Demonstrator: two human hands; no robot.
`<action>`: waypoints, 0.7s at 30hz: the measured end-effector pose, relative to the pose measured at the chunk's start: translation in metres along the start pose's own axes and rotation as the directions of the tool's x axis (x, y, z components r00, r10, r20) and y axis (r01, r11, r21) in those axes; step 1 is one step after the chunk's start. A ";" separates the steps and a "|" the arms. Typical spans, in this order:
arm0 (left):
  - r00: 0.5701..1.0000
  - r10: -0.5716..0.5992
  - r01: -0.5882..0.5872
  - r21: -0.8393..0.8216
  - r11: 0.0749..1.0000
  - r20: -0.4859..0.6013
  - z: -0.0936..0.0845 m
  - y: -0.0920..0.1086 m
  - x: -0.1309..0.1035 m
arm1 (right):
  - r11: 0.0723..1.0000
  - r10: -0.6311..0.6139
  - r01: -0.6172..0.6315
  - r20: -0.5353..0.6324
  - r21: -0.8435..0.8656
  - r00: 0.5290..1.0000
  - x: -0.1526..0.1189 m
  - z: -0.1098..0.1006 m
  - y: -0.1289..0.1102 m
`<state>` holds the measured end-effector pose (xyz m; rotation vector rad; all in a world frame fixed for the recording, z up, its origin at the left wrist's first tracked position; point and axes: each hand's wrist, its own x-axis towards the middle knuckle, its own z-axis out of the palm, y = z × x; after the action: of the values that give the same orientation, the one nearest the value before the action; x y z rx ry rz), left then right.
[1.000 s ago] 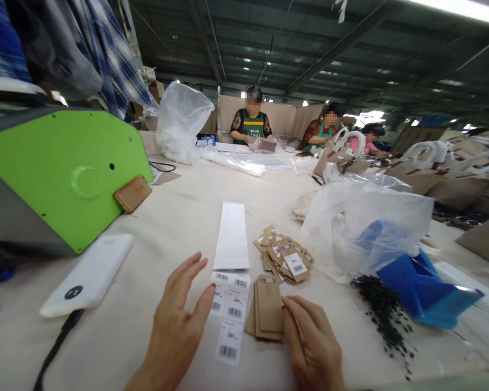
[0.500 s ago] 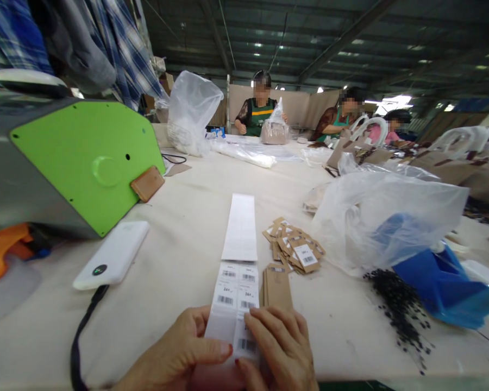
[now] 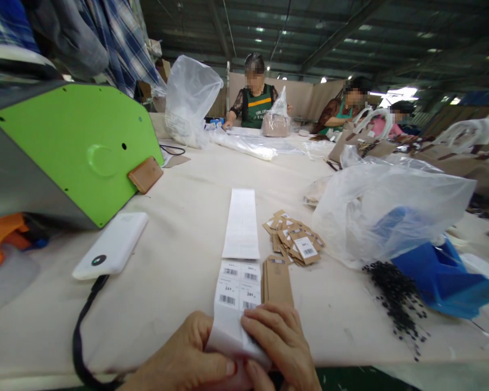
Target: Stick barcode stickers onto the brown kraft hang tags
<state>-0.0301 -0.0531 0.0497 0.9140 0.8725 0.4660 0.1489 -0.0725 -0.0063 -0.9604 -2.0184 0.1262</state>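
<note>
both hands, left hand (image 3: 183,361) and right hand (image 3: 279,347), pinch label strip (image 3: 238,293) at 6 o'clock. labelled tags (image 3: 295,244) piled at 2 o'clock; blank tag stack (image 3: 277,279) mostly left.

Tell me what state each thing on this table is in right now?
Left hand: fingers gripping the label strip's near end.
Right hand: fingers pinching the same end.
Label strip: near end lifted, the rest flat.
Blank tags: neatly stacked.
Labelled tags: loose pile.
Plastic bag: open, crumpled.
Power bank: cable attached.
</note>
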 end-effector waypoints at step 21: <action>0.997 0.082 -0.078 0.192 0.978 -0.014 -0.008 -0.003 0.001 | 0.977 0.180 -0.169 -0.079 0.127 0.981 0.016 -0.007 -0.013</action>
<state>-0.0358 -0.0503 0.0448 1.1260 0.9138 0.4674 0.1417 -0.0722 0.0146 -1.0471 -1.8213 0.2910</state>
